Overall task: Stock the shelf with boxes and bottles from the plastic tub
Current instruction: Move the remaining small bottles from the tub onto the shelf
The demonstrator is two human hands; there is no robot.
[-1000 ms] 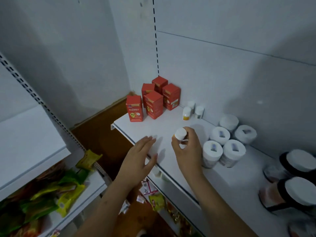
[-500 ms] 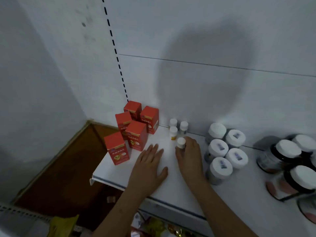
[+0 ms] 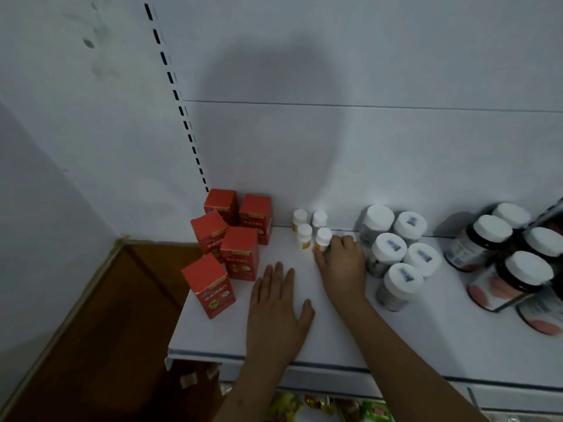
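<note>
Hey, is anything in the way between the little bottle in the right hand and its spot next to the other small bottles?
Nothing visible. The right hand holds the small bottle already standing on the shelf, beside the three other small bottles. The left hand lies flat, nearer the shelf's front edge.

a small white-capped bottle [image 3: 322,239] is standing upright on the white shelf [image 3: 426,336], touching the right hand's fingers [image 3: 342,242]; three matching bottles [image 3: 300,219] are sitting just beyond it, five red boxes [image 3: 239,257] standing left of the fingers.
</note>
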